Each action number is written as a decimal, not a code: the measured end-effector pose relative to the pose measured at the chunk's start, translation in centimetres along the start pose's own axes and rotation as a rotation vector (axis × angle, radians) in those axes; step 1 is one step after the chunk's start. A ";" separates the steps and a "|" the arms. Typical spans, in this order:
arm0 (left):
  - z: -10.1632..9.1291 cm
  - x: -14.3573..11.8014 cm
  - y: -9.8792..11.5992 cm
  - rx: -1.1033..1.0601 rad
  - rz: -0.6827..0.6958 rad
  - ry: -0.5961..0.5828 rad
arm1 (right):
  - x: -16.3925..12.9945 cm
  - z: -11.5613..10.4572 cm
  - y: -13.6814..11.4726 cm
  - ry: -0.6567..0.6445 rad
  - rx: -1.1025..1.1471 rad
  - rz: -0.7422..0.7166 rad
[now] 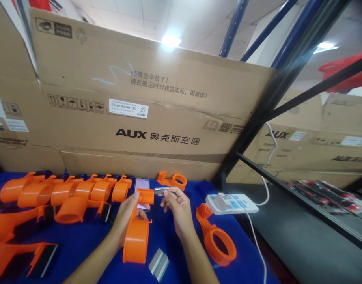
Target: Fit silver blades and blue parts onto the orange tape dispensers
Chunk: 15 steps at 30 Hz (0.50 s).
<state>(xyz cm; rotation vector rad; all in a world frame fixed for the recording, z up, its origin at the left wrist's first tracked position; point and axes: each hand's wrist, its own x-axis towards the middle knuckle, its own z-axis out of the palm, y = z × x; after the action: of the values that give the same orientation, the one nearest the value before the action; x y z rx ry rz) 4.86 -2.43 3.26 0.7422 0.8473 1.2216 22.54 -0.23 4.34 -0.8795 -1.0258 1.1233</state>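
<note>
My left hand [126, 215] is closed around the frame of an orange plastic tape dispenser [135, 241], its wide ring hanging downward. Between the thumb and fingers of my right hand [178, 207] is a small grey metal blade with a toothed edge [161, 189]. The blade is level with the dispenser's upper end, close to its right side; whether they touch I cannot tell. Below my hands, flat metal strips [159, 265] lie on the blue cloth [181, 256]. To the right rests another orange tape dispenser [220, 245], and a further dispenser [179, 181] lies behind my right hand.
Several orange dispensers [37, 195] with dark ends line the left side. A phone [142, 183] lies behind the held dispenser. A white power strip [243, 204] with cables sits at right. Cardboard [157, 130] walls the back, beside a dark metal rack post [252, 122].
</note>
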 end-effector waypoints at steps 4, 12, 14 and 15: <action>-0.1 0.2 -0.1 0.010 0.033 -0.026 | -0.2 0.0 0.1 0.015 -0.068 -0.008; -0.3 0.0 0.3 0.101 0.180 -0.051 | -0.5 -0.2 0.4 -0.115 -0.239 0.015; -0.4 0.0 0.5 0.117 0.170 -0.043 | -0.5 -0.1 0.2 -0.144 -0.241 0.000; -0.5 0.0 0.5 0.129 0.167 -0.039 | -0.6 0.0 0.1 -0.157 -0.243 -0.015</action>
<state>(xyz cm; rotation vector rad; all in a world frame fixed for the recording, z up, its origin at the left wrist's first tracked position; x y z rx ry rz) 4.16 -2.30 3.45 0.9535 0.8511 1.3044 22.46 -0.78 4.10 -0.9848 -1.3170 1.0819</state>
